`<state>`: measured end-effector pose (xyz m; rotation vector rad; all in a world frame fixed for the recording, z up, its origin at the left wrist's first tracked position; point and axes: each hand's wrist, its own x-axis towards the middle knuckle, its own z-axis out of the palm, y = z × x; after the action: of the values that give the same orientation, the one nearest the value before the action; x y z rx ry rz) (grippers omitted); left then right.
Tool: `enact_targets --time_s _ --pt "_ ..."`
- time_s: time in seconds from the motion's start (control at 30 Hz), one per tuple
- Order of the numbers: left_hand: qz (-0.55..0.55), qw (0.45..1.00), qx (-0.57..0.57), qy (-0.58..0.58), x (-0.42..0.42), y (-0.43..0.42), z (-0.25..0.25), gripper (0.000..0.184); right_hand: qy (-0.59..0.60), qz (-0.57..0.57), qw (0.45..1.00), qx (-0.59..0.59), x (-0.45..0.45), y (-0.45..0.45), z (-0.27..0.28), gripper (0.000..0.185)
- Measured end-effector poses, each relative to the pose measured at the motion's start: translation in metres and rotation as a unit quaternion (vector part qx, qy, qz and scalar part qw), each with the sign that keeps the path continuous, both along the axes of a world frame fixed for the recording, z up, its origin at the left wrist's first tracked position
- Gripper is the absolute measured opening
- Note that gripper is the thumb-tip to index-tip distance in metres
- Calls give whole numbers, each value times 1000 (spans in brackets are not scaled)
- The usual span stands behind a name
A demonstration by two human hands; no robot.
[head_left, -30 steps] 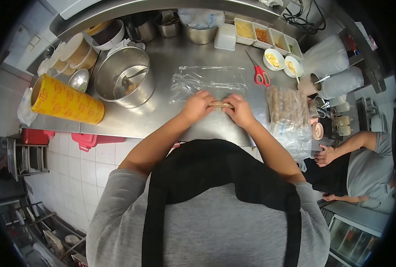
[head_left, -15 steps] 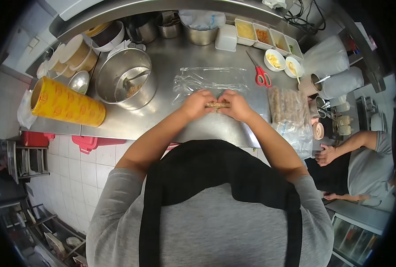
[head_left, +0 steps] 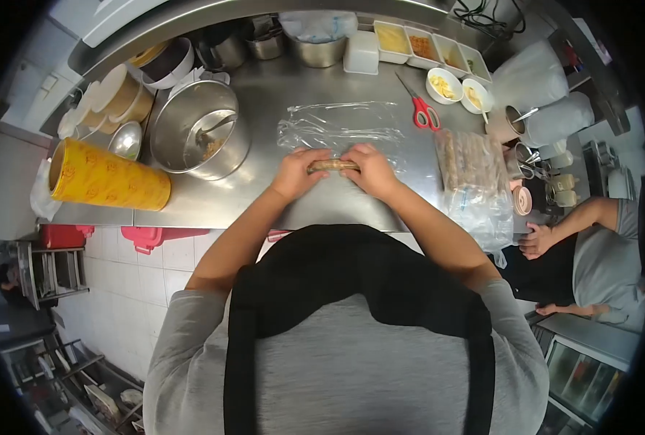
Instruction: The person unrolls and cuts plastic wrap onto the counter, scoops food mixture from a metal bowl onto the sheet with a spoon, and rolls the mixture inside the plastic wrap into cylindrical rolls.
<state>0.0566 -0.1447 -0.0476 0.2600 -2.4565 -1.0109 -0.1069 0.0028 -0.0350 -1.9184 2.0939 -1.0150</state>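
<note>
In front of me, a short brown roll [head_left: 333, 166], apparently wrapped in clear film, lies level between my hands. My left hand [head_left: 296, 174] is closed round its left end, and my right hand [head_left: 372, 170] grips the right end. The roll's middle shows between my fingers. Just beyond my hands, a crinkled sheet of clear plastic film [head_left: 340, 120] is spread on the steel counter [head_left: 264, 199]. Several similar brown rolls lie packed in a clear bag [head_left: 473, 163] to the right of my right hand.
Red-handled scissors [head_left: 425, 114] lie past the film. At left stand a steel pot [head_left: 239, 145] with a spoon in it and a yellow printed cylinder [head_left: 111, 177]. White trays of food [head_left: 393, 54] line the back. A co-worker's hand [head_left: 536, 241] rests by the counter's right side.
My hands have moved apart along the roll, leaving more of its middle visible. The whole view has shifted slightly. The film still lies beyond my hands.
</note>
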Motion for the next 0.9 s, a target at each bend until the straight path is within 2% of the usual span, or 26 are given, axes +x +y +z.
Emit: enact_targets --time_s 0.1,0.13,0.2,0.23,0.33,0.43,0.53,0.63,0.73,0.83,0.9 --pt "-5 998 -59 -10 6 -6 20 55 -23 14 992 122 -4 -10 16 31" --pt "-10 996 -84 -7 5 -5 27 55 -11 13 996 85 2 -15 13 31" --pt "-13 999 -39 -19 3 -10 21 53 17 4 1000 14 13 -19 5 33" --pt "-14 999 -15 -26 1 -10 18 51 0 14 999 30 8 -17 6 33" --pt "-65 981 -85 -161 -11 -18 34 49 -57 34 995 75 -5 -12 13 35" --pt "-115 982 -128 -77 -35 1 28 45 -84 14 992 98 -37 13 28 34" --pt "-82 984 -79 -133 -61 29 19 41 -52 -19 987 148 -40 25 22 32" --pt "-76 988 -71 -114 -62 32 14 39 -78 -23 991 105 -34 27 17 29" --pt "-73 990 -76 -93 -62 31 10 39 -50 -13 993 109 -35 27 18 28" --pt "-58 992 -101 -50 -49 27 14 37 90 33 995 38 -30 20 32 30" --pt "-37 993 -94 -62 -36 18 14 36 30 13 998 58 -18 14 22 30"
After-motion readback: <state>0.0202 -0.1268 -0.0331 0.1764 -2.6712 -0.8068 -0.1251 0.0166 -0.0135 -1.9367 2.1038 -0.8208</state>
